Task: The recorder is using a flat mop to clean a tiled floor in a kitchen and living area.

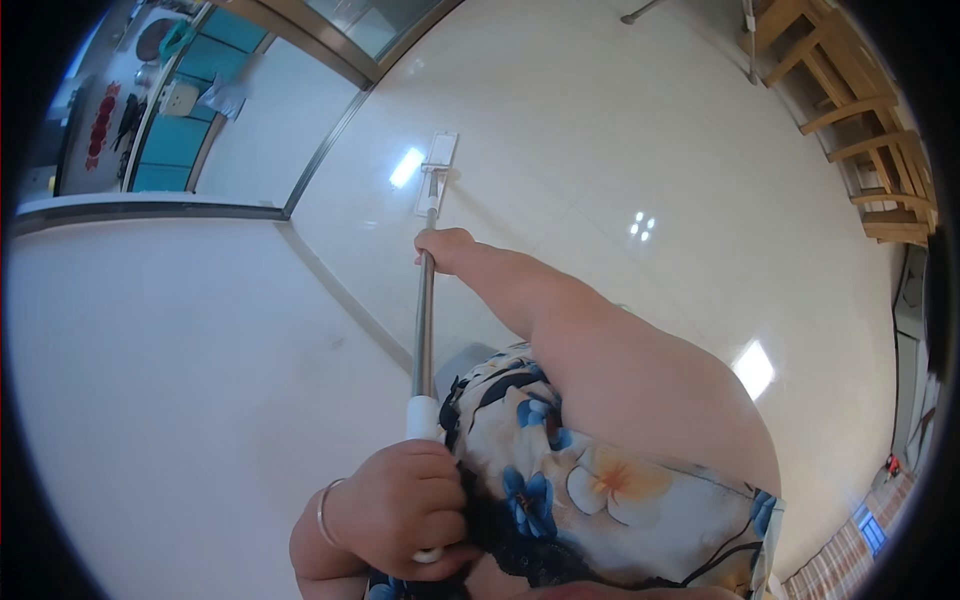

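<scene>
A flat mop with a metal pole (424,322) runs from my chest out to the tiled floor. My left hand (409,502), with a bracelet on its wrist, is wrapped around the white upper end of the pole, close to my body. Farther down, my right hand (444,250) grips the pole with the arm stretched out. The white rectangular mop head (442,150) lies flat on the glossy floor (555,150), near the sliding-door frame. Its far half shows plainly; the pole joint covers part of the middle.
A white wall (165,360) stands at my left. Beyond a metal door track (326,150) is a kitchen with teal cabinets (176,142) and a plastic bag (223,96). Wooden chairs (862,112) line the right side. A metal leg (637,13) stands on the floor at the top.
</scene>
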